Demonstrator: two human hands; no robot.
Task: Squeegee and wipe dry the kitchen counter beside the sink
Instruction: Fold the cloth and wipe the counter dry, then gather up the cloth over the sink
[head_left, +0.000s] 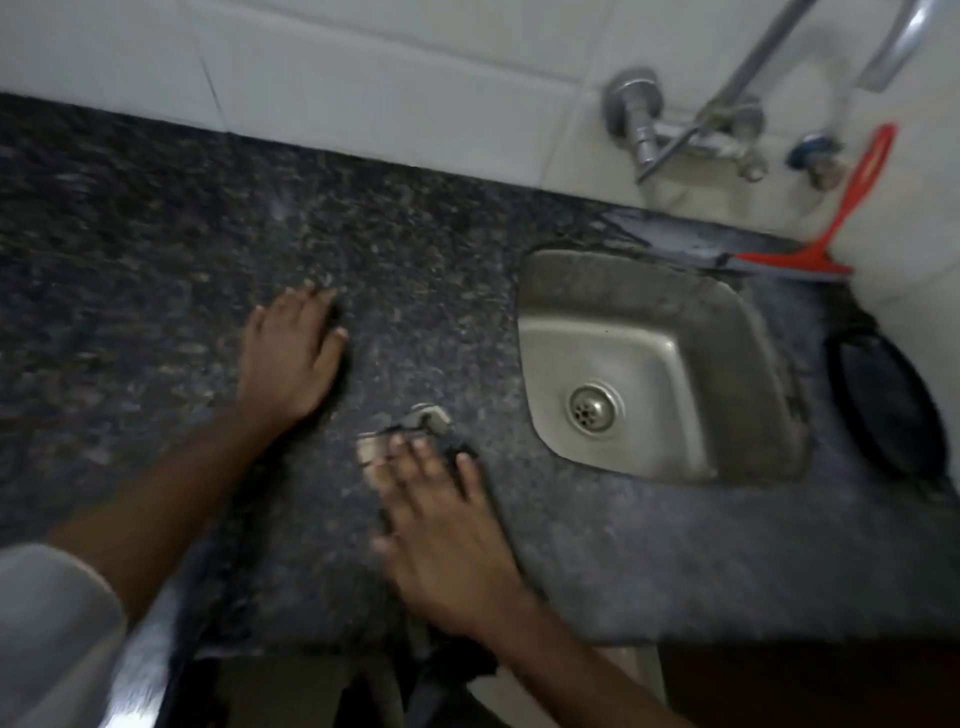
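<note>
On the speckled granite counter (156, 218), the left hand (291, 358) lies flat, fingers straight, holding nothing; at its 5 o'clock the right hand (441, 525) presses a dark cloth (447, 441) (blurred) with extended fingers, beside the steel sink (649, 364), whose 1 o'clock corner has the red squeegee (826, 244) propped against the tiles

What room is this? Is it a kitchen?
Most likely a kitchen. A small metal sink is set into a dark speckled stone counter, with taps on the white tiled wall above it. A red squeegee leans by the sink.
</note>
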